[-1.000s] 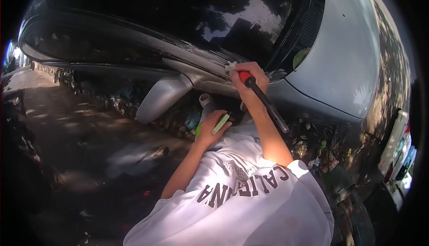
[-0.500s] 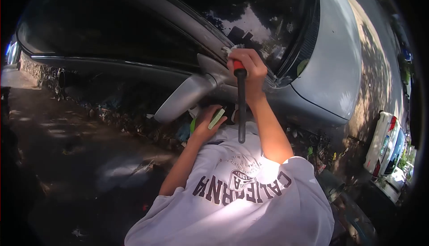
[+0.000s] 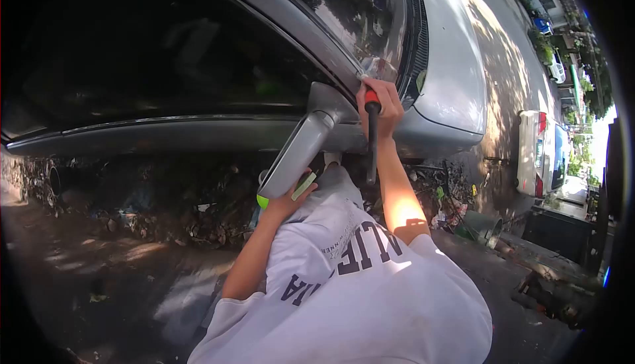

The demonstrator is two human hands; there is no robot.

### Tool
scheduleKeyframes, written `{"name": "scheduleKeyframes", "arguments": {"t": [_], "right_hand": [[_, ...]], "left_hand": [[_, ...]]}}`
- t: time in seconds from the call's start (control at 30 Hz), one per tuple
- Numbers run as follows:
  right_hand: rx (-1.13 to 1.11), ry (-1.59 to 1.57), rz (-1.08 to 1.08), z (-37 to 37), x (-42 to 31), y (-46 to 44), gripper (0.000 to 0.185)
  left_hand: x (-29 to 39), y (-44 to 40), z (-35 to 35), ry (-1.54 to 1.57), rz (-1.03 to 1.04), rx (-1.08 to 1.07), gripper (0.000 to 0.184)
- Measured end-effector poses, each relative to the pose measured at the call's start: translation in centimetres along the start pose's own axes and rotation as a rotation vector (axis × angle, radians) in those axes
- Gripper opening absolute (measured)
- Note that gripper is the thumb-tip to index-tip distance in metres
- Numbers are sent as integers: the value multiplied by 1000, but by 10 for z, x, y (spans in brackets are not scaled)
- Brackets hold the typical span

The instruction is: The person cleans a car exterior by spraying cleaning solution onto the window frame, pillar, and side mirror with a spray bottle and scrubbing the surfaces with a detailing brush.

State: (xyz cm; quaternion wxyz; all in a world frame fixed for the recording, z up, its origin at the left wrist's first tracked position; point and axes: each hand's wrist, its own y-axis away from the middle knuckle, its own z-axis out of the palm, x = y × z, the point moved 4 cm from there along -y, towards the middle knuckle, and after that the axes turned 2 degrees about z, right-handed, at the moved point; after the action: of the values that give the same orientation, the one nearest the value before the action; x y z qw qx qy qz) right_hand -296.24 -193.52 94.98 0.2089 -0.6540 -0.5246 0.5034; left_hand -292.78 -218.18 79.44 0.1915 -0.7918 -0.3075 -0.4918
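Observation:
My right hand point(image 3: 382, 107) is closed around the red grip of a black-handled tool point(image 3: 372, 132), whose shaft hangs toward my shirt. The tool's far end meets the corner of the car's windshield point(image 3: 350, 7), by the pillar, where a pale wet smear shows. Low beside the silver side mirror point(image 3: 294, 152), my left hand point(image 3: 286, 204) holds a light green flat object point(image 3: 304, 187). Part of that hand is hidden behind the mirror. Bright green material point(image 3: 262, 201) shows next to it.
The silver hood point(image 3: 453, 53) extends to the right of the windshield. Dry leaves and litter point(image 3: 198, 212) lie along the ground below the car door. A white car point(image 3: 533, 152) stands on the right, and a bucket-like container point(image 3: 481, 228) lies near the curb.
The view has turned and shifted along the car. My right hand has moved with the tool along the windshield edge, and the tool's shaft now points more straight down. My left hand is now partly behind the mirror.

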Motion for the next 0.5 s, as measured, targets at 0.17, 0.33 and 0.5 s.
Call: {"name": "scheduleKeyframes", "arguments": {"t": [0.17, 0.33, 0.5], "right_hand": [[-9, -41, -27, 35, -48, -44, 25], [-75, -35, -69, 31, -56, -53, 19], [-32, 30, -16, 21, -29, -22, 22]], "left_hand": [[-8, 21, -27, -79, -75, -100, 48], [-25, 38, -32, -122, -57, -97, 40], [-49, 50, -34, -156, -50, -64, 43]]}}
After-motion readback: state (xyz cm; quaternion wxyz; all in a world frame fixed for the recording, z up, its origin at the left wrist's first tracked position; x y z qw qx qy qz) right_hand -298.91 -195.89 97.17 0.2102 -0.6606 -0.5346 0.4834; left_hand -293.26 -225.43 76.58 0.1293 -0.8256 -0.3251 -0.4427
